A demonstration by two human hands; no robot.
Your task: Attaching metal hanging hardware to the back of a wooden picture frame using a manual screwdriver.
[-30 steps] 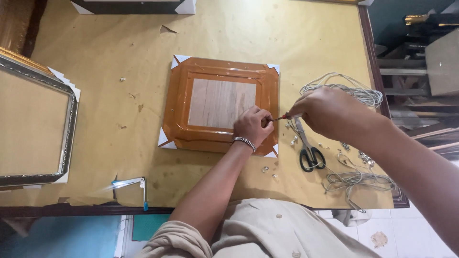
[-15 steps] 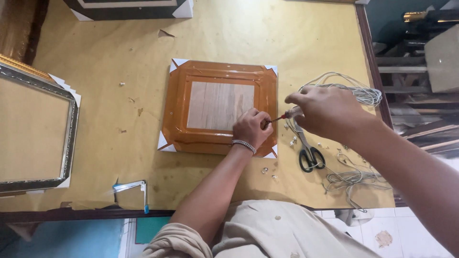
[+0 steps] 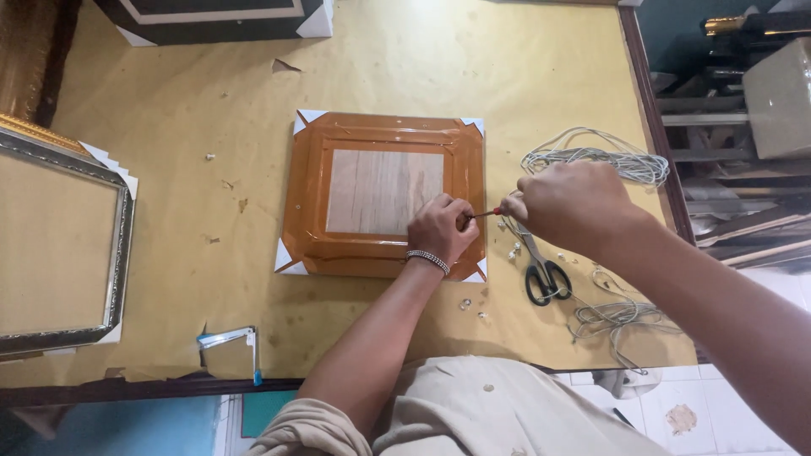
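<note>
Screwdriver [image 3: 483, 214] lay crosswise, its red handle closed inside your right hand's [image 3: 568, 205] grip, tip pointing left toward your left hand [image 3: 440, 228], pinched shut against the orange frame [image 3: 384, 139].

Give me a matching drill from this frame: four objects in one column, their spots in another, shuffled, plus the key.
Things:
1. orange-wrapped rectangular picture frame
2. black-handled scissors
3. coil of pale cord
4. silver-edged frame

Places:
A. far left edge of the table
B. table centre, under the left hand
C. beyond the right hand, near the table's right edge
D. flat on the brown paper, just below the right hand

Pairs: 1-B, 2-D, 3-C, 4-A
</note>
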